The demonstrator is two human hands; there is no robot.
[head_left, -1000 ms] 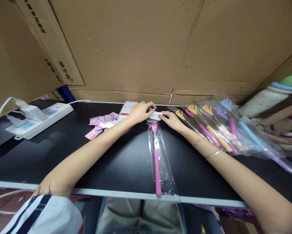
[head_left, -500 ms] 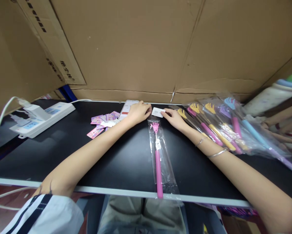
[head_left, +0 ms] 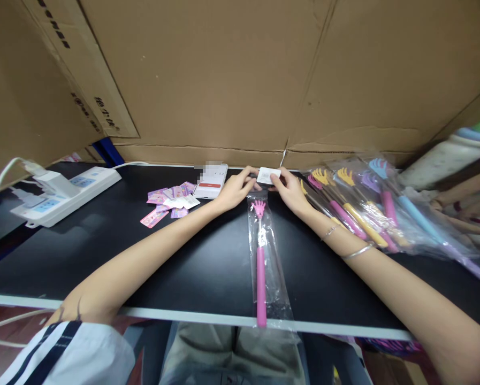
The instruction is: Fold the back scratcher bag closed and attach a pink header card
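My right hand [head_left: 291,191] pinches a small white card [head_left: 268,176] with faint print on it, thumb on top. Close by its left edge is my left hand [head_left: 236,189], thumb and fingers apart; whether a fingertip touches the card I cannot tell. Just below both hands lies a pink back scratcher [head_left: 261,283] with a hand-shaped head, inside a clear plastic sleeve [head_left: 277,278]. The sleeve's lower end hangs over the table's front edge.
Several bagged back scratchers [head_left: 364,214] lie under and beyond my right forearm. Left of my left hand are a phone [head_left: 211,179] and a pile of pink-purple cards [head_left: 169,198]. A power strip [head_left: 69,195] sits far left, a bottle [head_left: 444,160] far right. Cardboard [head_left: 223,80] walls the back.
My right hand has lifted the white card slightly up and to the right. My left hand has moved off the phone toward the card, its fingers spreading.
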